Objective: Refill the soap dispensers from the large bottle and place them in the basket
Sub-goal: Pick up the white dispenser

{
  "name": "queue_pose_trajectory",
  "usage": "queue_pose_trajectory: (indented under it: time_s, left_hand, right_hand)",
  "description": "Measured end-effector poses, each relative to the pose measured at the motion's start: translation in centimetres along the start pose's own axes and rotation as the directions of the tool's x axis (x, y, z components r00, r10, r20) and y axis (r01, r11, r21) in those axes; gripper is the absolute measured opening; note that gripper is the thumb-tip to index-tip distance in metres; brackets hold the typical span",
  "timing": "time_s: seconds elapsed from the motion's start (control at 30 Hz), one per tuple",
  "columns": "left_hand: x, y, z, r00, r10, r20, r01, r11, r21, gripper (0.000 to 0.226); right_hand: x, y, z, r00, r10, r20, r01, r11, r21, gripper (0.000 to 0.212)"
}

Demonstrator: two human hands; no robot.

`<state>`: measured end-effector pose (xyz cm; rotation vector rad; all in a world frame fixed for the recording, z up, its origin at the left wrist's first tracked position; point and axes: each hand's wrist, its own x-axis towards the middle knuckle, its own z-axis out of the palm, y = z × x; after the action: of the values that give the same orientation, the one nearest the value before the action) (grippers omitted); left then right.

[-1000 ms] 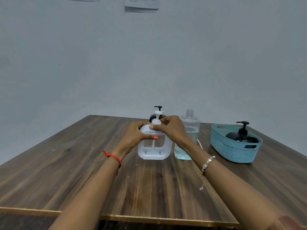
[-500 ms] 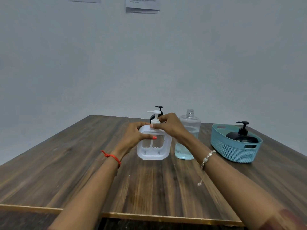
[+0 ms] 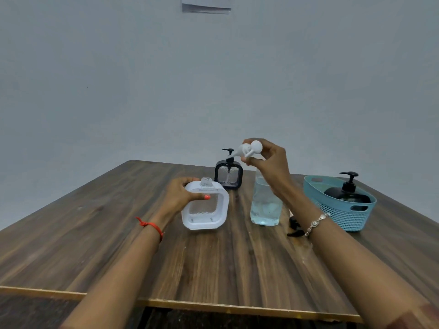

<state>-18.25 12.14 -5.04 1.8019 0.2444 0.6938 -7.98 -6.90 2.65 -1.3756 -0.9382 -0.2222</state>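
Observation:
A white square soap dispenser stands on the wooden table, its neck uncovered. My left hand grips its upper left corner. My right hand holds the white pump head lifted up, above and to the right of the dispenser. The large clear bottle with bluish liquid stands just right of the dispenser, partly behind my right wrist. A black-framed dispenser stands behind. The teal basket at the right holds a black dispenser.
A small black cap or pump piece lies on the table beside my right forearm. The table's front edge runs close to me. A plain wall rises behind, with paper sheets at its top.
My right hand has pulled the white pump out of the dispenser and raised it up and to the right. My left hand stays on the dispenser.

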Motion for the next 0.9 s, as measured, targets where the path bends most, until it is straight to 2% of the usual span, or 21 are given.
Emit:
queue_pose_trajectory:
  time_s: [0.07, 0.17, 0.27, 0.33, 0.43, 0.57, 0.67, 0.8, 0.9]
  left_hand:
    - [0.4, -0.6, -0.3, 0.999, -0.021, -0.039, 0.021, 1.0, 0.002, 0.046]
    - [0.6, -1.0, -0.3, 0.996, -0.034, -0.084, 0.034, 0.999, 0.006, 0.046]
    - [0.7, -1.1, -0.1, 0.993, -0.029, -0.112, 0.03, 1.0, 0.004, 0.05]
    - [0.7, -1.0, 0.1, 0.992, -0.027, -0.122, 0.027, 1.0, -0.005, 0.048]
    - [0.6, -0.7, 0.4, 0.992, -0.016, -0.121, 0.013, 1.0, -0.025, 0.045]
    - [0.9, -0.4, 0.8, 0.991, -0.01, -0.136, 0.004, 0.999, -0.042, 0.057]
    - [1.0, 0.0, 1.3, 0.991, -0.009, -0.134, 0.003, 0.999, -0.044, 0.055]
    - [0.9, 0.3, 2.1, 0.991, -0.002, -0.132, -0.006, 0.998, -0.064, 0.037]
    - [0.8, 0.5, 2.6, 0.991, 0.013, -0.132, -0.024, 0.996, -0.082, 0.032]
  right_hand:
    - [-0.9, 1.4, -0.3, 0.998, -0.062, 0.033, 0.066, 0.988, -0.141, 0.032]
    - [-2.7, 4.8, -0.5, 0.95, -0.156, 0.271, 0.258, 0.881, -0.397, 0.032]
    - [-4.8, 8.0, -0.7, 0.852, -0.059, 0.52, 0.398, 0.717, -0.572, 0.028]
    - [-6.0, 9.4, -0.8, 0.811, 0.027, 0.585, 0.443, 0.624, -0.644, 0.026]
    - [-7.1, 10.5, -0.8, 0.79, 0.149, 0.594, 0.411, 0.591, -0.695, 0.03]
    - [-8.1, 11.4, -1.0, 0.772, 0.24, 0.588, 0.365, 0.59, -0.72, 0.03]
    - [-8.5, 11.4, -1.2, 0.78, 0.253, 0.573, 0.341, 0.596, -0.727, 0.025]
    - [-8.5, 11.4, -1.3, 0.781, 0.24, 0.577, 0.337, 0.616, -0.712, 0.033]
    - [-8.3, 10.8, -1.7, 0.825, 0.181, 0.535, 0.313, 0.643, -0.699, 0.03]
